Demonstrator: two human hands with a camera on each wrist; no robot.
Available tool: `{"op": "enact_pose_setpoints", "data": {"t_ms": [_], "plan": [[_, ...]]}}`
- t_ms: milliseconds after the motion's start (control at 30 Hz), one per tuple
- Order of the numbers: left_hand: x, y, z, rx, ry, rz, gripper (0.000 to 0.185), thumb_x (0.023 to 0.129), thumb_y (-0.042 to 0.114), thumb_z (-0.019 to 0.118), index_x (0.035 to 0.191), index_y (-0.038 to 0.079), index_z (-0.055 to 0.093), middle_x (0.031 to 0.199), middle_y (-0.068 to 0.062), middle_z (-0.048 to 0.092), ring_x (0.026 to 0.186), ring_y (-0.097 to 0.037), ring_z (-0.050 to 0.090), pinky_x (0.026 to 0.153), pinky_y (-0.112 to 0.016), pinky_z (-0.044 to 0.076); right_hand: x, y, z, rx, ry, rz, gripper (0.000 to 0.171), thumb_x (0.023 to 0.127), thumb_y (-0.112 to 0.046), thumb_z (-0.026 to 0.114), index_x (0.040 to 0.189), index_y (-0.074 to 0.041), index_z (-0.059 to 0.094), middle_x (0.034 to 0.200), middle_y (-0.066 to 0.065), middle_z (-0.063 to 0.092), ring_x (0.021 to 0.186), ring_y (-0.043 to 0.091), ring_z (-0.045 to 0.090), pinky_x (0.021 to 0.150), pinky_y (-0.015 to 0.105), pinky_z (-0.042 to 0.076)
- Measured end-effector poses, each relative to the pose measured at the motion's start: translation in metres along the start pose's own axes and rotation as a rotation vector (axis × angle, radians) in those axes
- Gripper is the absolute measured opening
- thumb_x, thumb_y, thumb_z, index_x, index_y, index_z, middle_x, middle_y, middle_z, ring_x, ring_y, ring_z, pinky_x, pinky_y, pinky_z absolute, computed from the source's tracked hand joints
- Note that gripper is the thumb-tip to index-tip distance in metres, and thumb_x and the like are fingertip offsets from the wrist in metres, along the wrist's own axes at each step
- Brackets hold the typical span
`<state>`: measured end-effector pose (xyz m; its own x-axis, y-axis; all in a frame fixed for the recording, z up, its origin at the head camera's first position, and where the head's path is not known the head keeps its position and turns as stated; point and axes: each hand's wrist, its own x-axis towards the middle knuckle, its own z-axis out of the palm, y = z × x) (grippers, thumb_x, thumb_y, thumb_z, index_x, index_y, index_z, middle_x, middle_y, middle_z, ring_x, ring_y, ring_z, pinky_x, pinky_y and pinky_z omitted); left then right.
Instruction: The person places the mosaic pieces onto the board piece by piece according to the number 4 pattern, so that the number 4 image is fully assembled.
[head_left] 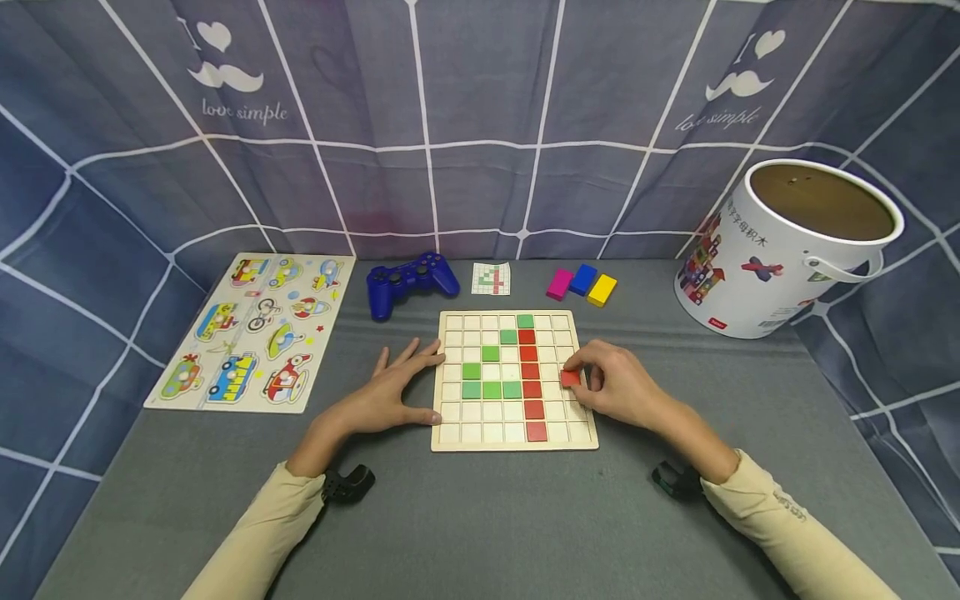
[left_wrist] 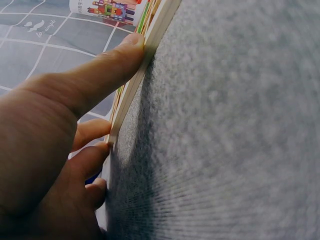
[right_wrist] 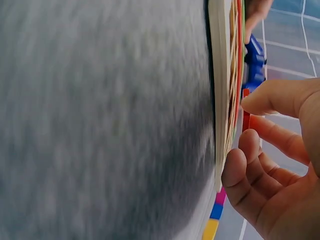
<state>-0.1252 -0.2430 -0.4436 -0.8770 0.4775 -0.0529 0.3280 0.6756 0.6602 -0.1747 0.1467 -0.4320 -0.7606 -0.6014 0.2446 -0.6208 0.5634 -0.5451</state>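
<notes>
A wooden grid board lies on the grey table, with several green tiles and a column of red tiles in its cells. Over the board's right side, my right hand pinches one red tile between thumb and fingers. In the right wrist view that tile is held on edge near the board's surface. My left hand is spread at the board's left edge. Its thumb and fingertips touch the wooden rim in the left wrist view.
Behind the board lie a small pattern card, a blue game controller and pink, blue and yellow blocks. A vehicle puzzle board lies at the left. A white bucket stands at the back right, before a tiled-pattern cloth.
</notes>
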Motion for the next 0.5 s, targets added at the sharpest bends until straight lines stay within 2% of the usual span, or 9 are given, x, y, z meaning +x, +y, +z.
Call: {"op": "enact_pose_setpoints", "data": {"t_ms": [200, 500], "plan": [[0.001, 0.0, 0.0, 0.0, 0.003, 0.015, 0.09, 0.081, 0.045, 0.082, 0.154, 0.015, 0.04, 0.166, -0.001, 0.017, 0.152, -0.03, 0.003, 0.113, -0.062, -0.014, 0.004, -0.007, 0.009, -0.01, -0.07, -0.016, 0.026, 0.077, -0.008, 0.08, 0.102, -0.013, 0.072, 0.086, -0.002, 0.059, 0.064, 0.01, 0.053, 0.057, 0.026, 0.042], [0.0, 0.002, -0.001, -0.008, 0.008, 0.015, 0.09, 0.08, 0.043, 0.083, 0.154, 0.014, 0.04, 0.166, -0.003, 0.017, 0.152, -0.032, 0.003, 0.113, -0.063, -0.014, 0.009, -0.013, 0.012, -0.005, -0.104, -0.039, 0.025, 0.076, -0.009, 0.081, 0.1, -0.013, 0.073, 0.081, -0.003, 0.058, 0.062, 0.007, 0.051, 0.058, 0.027, 0.042]]}}
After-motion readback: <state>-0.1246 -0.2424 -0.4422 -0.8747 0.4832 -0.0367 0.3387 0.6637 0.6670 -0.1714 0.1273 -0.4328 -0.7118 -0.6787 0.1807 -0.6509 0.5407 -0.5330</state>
